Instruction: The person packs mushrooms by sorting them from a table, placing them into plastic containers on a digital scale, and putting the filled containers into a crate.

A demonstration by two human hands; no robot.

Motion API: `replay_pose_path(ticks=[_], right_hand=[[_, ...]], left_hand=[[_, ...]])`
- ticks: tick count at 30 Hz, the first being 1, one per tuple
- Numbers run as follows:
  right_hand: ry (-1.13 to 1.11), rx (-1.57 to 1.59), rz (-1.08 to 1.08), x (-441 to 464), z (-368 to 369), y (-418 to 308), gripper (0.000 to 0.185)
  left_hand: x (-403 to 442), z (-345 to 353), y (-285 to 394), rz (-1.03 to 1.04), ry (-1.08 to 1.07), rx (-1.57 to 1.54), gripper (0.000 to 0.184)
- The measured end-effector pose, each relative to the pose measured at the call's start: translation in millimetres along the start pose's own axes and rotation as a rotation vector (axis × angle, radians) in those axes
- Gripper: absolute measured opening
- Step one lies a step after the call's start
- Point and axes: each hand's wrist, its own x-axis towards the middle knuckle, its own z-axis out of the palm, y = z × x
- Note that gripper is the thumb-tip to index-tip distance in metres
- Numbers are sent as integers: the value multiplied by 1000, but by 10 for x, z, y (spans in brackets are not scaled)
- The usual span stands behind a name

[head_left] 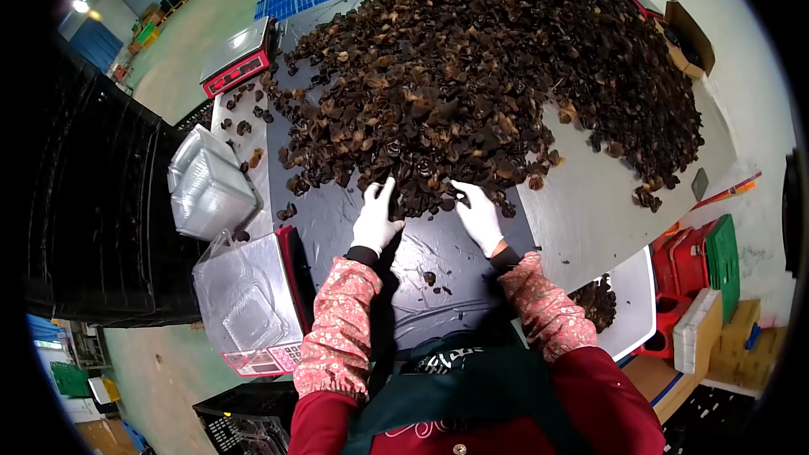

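A wide heap of dark brown, curled pieces that look like dried fungus [421,93] covers much of the table [590,211]. At the heap's near edge is my left hand [377,217] in a white glove, thumb and fingers apart, with nothing visible in it. My right hand [478,217], also gloved in white, touches the edge a little to the right; its fingers point into the pieces and their tips are partly hidden. Some pieces lie between the hands. A few small bits [431,278] rest on the dark sheet nearer my body.
Stacked clear plastic trays [211,181] stand at the left, above a scale [244,303] holding another clear container. A second red scale [238,57] is further back. A white tub [634,303] with dark pieces sits at the lower right, beside red crates [681,261].
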Motion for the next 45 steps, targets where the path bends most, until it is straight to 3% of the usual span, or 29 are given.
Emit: replay_pose_path(ticks=[2, 4, 5, 8, 9, 10, 12, 14, 17, 20, 22, 25, 26, 28, 29, 30, 32, 33, 34, 36, 38, 40, 42, 43, 44, 45], right_hand=[[-125, -130, -89, 136, 177, 2, 67], [-75, -12, -103, 201, 401, -56, 79], [-116, 111, -51, 238, 472, -71, 89], [13, 153, -132, 345, 624, -104, 93], [-8, 97, -94, 385, 651, -122, 93], [-29, 40, -54, 418, 648, -184, 94], [-119, -216, -122, 436, 689, -276, 78], [-59, -50, -58, 381, 769, -260, 64], [45, 47, -147, 170, 828, -219, 43], [51, 271, -109, -18, 779, -313, 32], [66, 220, -168, -105, 750, -332, 26], [96, 236, -117, -191, 711, -290, 22], [98, 272, -90, -200, 663, -320, 22], [46, 338, 9, -200, 561, -307, 22], [37, 442, 94, -180, 543, -232, 23], [-25, 541, 214, -155, 496, -145, 24], [-76, 610, 376, -147, 334, -261, 24], [-50, 606, 307, -140, 296, -305, 24], [-32, 592, 258, -123, 237, -397, 22], [-49, 662, 313, -76, 195, -457, 22], [-89, 677, 309, -75, 224, -642, 23], [-213, 625, 198, -105, 371, -875, 24], [-366, 577, 134, -292, 462, -1620, 27], [-519, 753, 226, -386, 569, -1903, 28], [-555, 640, 70, -443, 775, -2029, 29], [-638, 773, 190, -553, 952, -2279, 29]], left_hand=[[33, 7, 71, 28, -109, 25, 97], [33, 36, 168, -103, -88, -116, 104], [39, 177, 72, -70, 36, -195, 112], [146, 378, -240, -205, 18, -763, 120], [215, 485, -361, -186, 21, -781, 121], [190, 297, -119, -131, 65, -534, 117], [281, 285, -45, -141, 27, -555, 112], [260, 322, -52, -152, 63, -624, 103], [98, 416, -32, -46, 95, -591, 86], [-155, 495, 75, 26, 184, -597, 84], [-324, 534, 178, 67, 292, -590, 87], [-487, 446, 218, -131, 261, -795, 84], [-481, 534, 82, -94, 281, -833, 78], [-582, 492, -82, -142, 241, -631, 66], [-675, 332, -22, -294, 218, -559, 58], [-710, 248, -80, -460, 135, -754, 53], [-806, 353, -429, -58, 341, -323, 49], [-841, 385, -485, -224, 266, -674, 47], [-850, 352, -460, -161, 368, -638, 43], [-988, 254, -448, -249, 319, -951, 40], [-1207, 4, -337, -196, 330, -1155, 41], [-1553, -649, 73, -222, 406, -1139, 41], [-1899, -995, -15, -204, 590, -891, 39], [-2086, -1256, -8, -238, 650, -907, 38], [-2263, -1463, -63, -274, 709, -920, 37], [-2426, -1563, -275, -281, 815, -873, 36]])
